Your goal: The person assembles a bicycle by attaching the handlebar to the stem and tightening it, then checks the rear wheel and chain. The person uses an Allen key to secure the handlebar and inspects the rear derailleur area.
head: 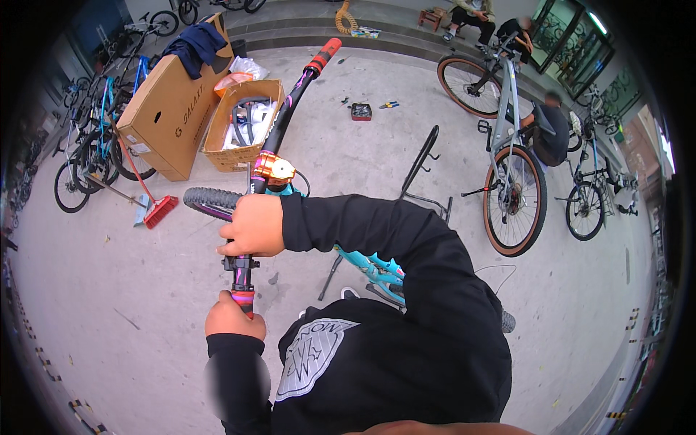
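A black handlebar (279,128) with pink and purple marks runs up the view in front of me, on a teal bicycle (361,266). An orange stem (275,168) clamps its middle. My left hand (235,317) is wrapped around the near red-and-black handlebar grip (244,300). Just beyond it, my right hand (254,225) closes over the bar between the stem and a black clamp (240,263); its palm side is hidden. The far red grip (326,54) is untouched. A knobby front tyre (209,201) shows partly behind my right hand, turned sideways.
An open carton (234,157) and a tall cardboard box (163,119) stand beyond the wheel, near a red broom (161,211). A black stand (420,163), pliers (389,105) and a parts tray (361,112) are ahead. Right, a person (549,130) crouches by a grey bicycle (508,103).
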Motion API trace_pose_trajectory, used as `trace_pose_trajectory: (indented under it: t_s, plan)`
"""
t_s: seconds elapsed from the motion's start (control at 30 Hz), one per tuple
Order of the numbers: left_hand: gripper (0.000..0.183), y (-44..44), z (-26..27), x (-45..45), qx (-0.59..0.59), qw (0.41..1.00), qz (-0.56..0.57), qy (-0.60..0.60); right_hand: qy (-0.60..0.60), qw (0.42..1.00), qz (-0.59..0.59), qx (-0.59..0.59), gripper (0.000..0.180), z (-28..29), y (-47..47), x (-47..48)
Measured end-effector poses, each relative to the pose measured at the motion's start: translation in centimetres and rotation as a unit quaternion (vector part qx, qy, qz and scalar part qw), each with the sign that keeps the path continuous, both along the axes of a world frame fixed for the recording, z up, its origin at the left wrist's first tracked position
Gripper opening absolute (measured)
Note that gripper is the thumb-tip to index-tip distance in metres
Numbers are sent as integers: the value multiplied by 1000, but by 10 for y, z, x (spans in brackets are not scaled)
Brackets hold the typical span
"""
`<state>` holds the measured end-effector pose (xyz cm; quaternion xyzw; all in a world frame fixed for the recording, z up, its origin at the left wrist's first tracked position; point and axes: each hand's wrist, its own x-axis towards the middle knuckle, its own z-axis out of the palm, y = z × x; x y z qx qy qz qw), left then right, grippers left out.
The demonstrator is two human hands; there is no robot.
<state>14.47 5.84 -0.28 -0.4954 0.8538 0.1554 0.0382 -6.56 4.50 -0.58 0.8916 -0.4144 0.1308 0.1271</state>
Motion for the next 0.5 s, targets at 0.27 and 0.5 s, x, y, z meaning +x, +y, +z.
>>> trace_pose_trajectory:
  t_s: [0.27,0.5]
  plan:
    - [24,3,-4,21,-55,993,-39,97,37,988,58,135,49,25,-14,12]
    - [25,1,8,43,13,998,-25,49,121,970,77,198,54,41,-27,40]
